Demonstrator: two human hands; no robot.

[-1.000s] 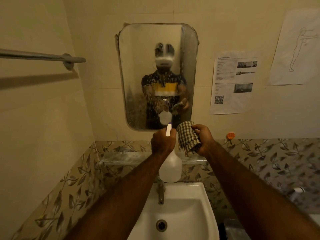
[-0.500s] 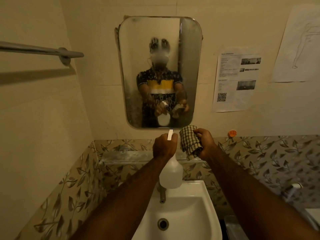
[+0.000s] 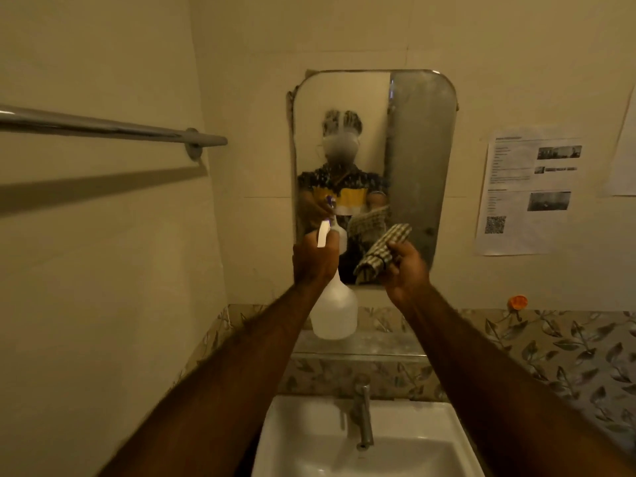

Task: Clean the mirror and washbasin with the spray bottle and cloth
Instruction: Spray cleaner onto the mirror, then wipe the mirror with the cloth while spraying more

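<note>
A rounded mirror (image 3: 418, 160) hangs on the wall ahead, misted and speckled with spray over its middle. My left hand (image 3: 315, 259) grips the neck of a translucent white spray bottle (image 3: 334, 309), held up in front of the mirror's lower left part, nozzle toward the glass. My right hand (image 3: 406, 270) holds a bunched checked cloth (image 3: 382, 251) just in front of the mirror's lower edge. Below, the white washbasin (image 3: 309, 438) with a steel tap (image 3: 363, 411) lies between my forearms.
A steel towel rail (image 3: 103, 127) juts from the left wall at head height. A narrow shelf (image 3: 389, 346) runs under the mirror, above leaf-patterned tiles (image 3: 557, 352). A printed sheet (image 3: 526, 191) and an orange hook (image 3: 518, 301) are on the wall to the right.
Both hands have risen toward the mirror, with the bottle and cloth now in front of its lower part. My view has shifted left and closer, and the basin sits lower in frame.
</note>
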